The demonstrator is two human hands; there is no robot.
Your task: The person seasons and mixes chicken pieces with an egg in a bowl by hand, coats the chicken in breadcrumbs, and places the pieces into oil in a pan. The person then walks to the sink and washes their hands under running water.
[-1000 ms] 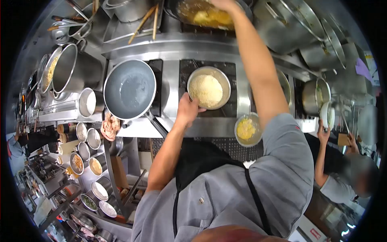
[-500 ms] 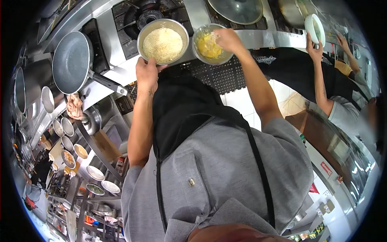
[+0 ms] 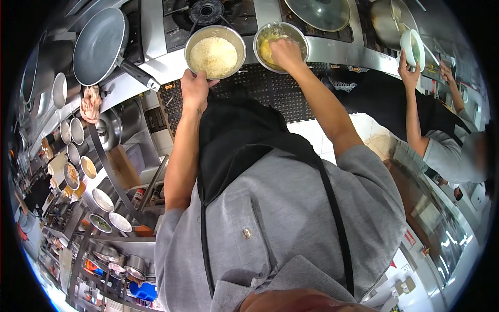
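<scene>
My left hand (image 3: 195, 91) grips the near rim of a metal bowl (image 3: 240, 52) that holds pale crumbs (image 3: 213, 56). Beside it on the right is a second bowl (image 3: 303, 48) with a yellow, egg-like mixture (image 3: 266, 51) in it. My right hand (image 3: 286, 53) reaches down into this second bowl, its fingers lowered into the mixture; whether they hold anything is hidden. Both bowls are at the front edge of the stove, close together.
A grey frying pan (image 3: 101, 47) lies at the left, its black handle pointing toward me. A glass lid (image 3: 319, 11) is on the stove behind. At the right a co-worker (image 3: 416, 93) holds a white bowl (image 3: 412, 50). Small containers (image 3: 103, 199) stand at the lower left.
My right hand has come down from the far pan into the yellow mixture's bowl and reached deeper. My left hand keeps hold of the crumb bowl, now nearer the front edge. The view has shifted.
</scene>
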